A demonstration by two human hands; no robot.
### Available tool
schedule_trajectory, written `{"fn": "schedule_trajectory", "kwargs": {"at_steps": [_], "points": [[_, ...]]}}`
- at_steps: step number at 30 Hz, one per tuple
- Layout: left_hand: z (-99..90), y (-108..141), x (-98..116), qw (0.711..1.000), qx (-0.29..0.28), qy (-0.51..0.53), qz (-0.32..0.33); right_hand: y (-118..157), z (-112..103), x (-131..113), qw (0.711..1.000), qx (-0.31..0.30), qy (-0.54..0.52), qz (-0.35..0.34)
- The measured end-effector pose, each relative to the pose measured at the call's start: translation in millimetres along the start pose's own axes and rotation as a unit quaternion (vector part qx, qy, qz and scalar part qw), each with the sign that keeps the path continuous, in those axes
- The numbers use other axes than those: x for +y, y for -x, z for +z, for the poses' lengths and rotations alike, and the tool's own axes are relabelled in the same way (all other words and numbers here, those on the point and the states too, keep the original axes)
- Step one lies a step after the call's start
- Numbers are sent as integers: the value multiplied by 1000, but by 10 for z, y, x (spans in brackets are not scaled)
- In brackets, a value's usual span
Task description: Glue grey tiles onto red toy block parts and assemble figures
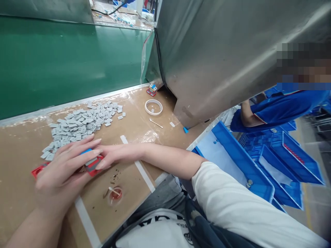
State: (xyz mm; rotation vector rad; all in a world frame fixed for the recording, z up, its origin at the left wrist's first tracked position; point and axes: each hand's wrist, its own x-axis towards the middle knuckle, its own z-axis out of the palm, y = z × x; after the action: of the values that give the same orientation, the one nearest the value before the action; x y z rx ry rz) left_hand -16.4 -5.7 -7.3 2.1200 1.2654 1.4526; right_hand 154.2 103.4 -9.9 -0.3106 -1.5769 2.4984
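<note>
My left hand (63,172) lies over a red fixture (94,165) on the brown table (20,151), fingers spread across it and touching a blue part (86,151). My right hand (113,155) reaches in from the right, and its fingertips pinch the red fixture's right end, where a grey piece sits. The fixture's red left end (37,170) sticks out beyond my left hand. A heap of several small grey flat parts (80,122) lies just behind both hands.
A small red dish with a swab (115,193) sits near the table's front edge. A tape ring (153,106), a loose swab (156,123) and a small red-blue part (151,90) lie farther back. A large steel hood (232,51) stands to the right, with blue bins (258,162) and another person's arm (249,115).
</note>
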Motion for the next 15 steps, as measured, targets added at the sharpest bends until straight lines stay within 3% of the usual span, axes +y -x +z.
{"fn": "schedule_trajectory", "kwargs": {"at_steps": [3,10,15], "points": [[-1,-2,1,1000,-2,-7,15,7,-29,20,995,-94,22,-2],[27,-39,34,999,-4,38,2,81,-64,35,988,-141,57,-10],[23,-43,17,995,15,96,10,173,-8,18,989,-118,59,-71]]}}
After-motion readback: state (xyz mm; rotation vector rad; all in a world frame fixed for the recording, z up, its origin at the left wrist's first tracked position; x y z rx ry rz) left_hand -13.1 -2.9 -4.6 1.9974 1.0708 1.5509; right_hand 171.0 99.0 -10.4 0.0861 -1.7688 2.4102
